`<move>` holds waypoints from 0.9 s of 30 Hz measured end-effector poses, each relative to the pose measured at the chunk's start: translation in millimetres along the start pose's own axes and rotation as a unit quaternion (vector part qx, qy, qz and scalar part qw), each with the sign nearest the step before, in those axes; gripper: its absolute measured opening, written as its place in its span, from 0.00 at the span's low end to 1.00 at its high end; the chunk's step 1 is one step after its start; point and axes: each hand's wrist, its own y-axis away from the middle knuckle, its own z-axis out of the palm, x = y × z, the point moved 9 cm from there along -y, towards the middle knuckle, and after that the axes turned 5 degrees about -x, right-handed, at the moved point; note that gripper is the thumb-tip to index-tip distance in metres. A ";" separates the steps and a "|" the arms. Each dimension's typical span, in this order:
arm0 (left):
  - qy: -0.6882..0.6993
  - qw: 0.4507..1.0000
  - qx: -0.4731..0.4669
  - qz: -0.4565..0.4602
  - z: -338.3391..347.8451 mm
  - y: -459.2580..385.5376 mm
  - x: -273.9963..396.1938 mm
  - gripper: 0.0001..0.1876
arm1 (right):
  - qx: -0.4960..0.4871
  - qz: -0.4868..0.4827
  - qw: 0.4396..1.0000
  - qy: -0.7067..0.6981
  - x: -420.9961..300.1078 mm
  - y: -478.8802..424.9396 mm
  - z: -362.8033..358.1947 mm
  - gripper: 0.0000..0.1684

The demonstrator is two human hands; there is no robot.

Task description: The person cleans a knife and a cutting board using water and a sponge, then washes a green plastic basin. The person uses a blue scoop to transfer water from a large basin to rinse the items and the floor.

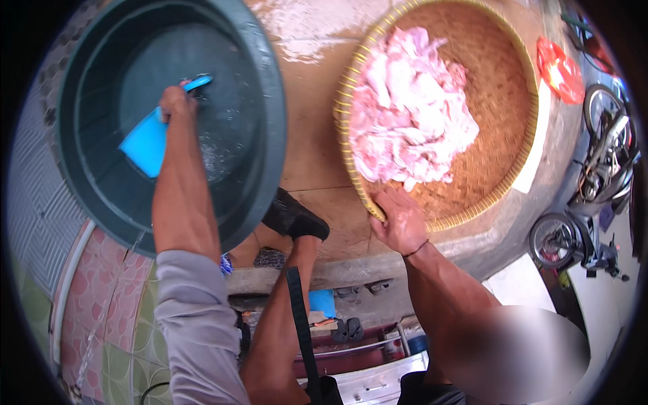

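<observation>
My left hand (177, 104) is closed around a bright blue plastic dipper (147, 144) inside a large dark green plastic tub (273, 101). Shallow water (217, 121) with some bubbles lies at the tub's bottom. To the right stands a round woven bamboo tray (498, 101) with a yellow-bound rim. Raw, pale pink meat pieces, apparently poultry, are heaped on the tray's left half (410, 111). My right hand (397, 217) grips the tray's near rim, its fingers over the edge just below the meat.
Wet brown floor tiles (314, 167) lie between tub and tray. A red plastic bag (559, 71) is beyond the tray at the right. Parked motorcycles (582, 240) stand at the far right. Below the ledge are sandals (348, 329) and a metal surface (374, 382). My foot in a black shoe (298, 217) is beside the tub.
</observation>
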 end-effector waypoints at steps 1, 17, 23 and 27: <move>-0.097 0.985 0.069 0.124 -25.9 -20.4 20.7 0.12 | -0.013 -0.010 1.000 -0.003 -6.6 -6.7 2.4 0.14; -0.158 0.928 -0.332 -0.054 -48.5 294.4 34.0 0.24 | 0.215 -0.012 0.937 -0.276 -115.8 -41.1 -47.1 0.18; -0.299 0.854 -0.406 0.131 -61.9 451.8 86.2 0.24 | -0.273 0.138 0.707 -0.638 -195.8 -31.4 1.7 0.36; -0.374 0.693 -0.607 0.114 -44.2 526.3 75.0 0.23 | -0.115 0.169 0.716 -0.667 -177.3 15.1 -52.7 0.32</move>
